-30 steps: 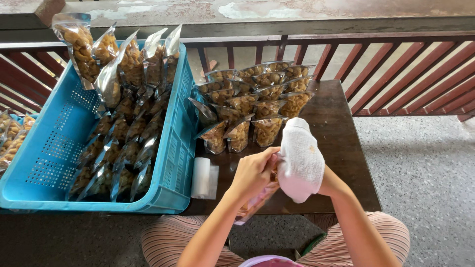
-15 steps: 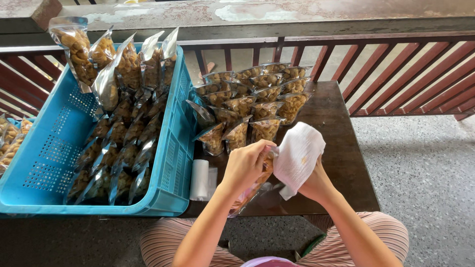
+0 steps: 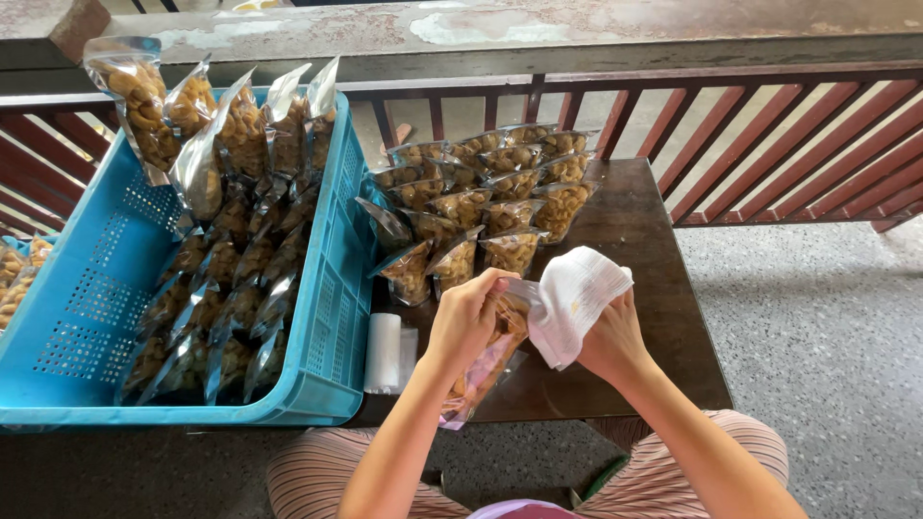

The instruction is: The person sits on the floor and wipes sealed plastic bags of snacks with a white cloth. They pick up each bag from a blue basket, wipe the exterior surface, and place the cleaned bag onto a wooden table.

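Your left hand closes its fingers around the top of a clear snack bag, whose long axis runs down and toward you over the front of the dark desk. Your right hand grips a white cloth, which touches the bag's upper end just right of the left fingers. Both hands are equally near the bag. Rows of filled bags lie beyond; a blue crate stands to the left, a white roll beside it.
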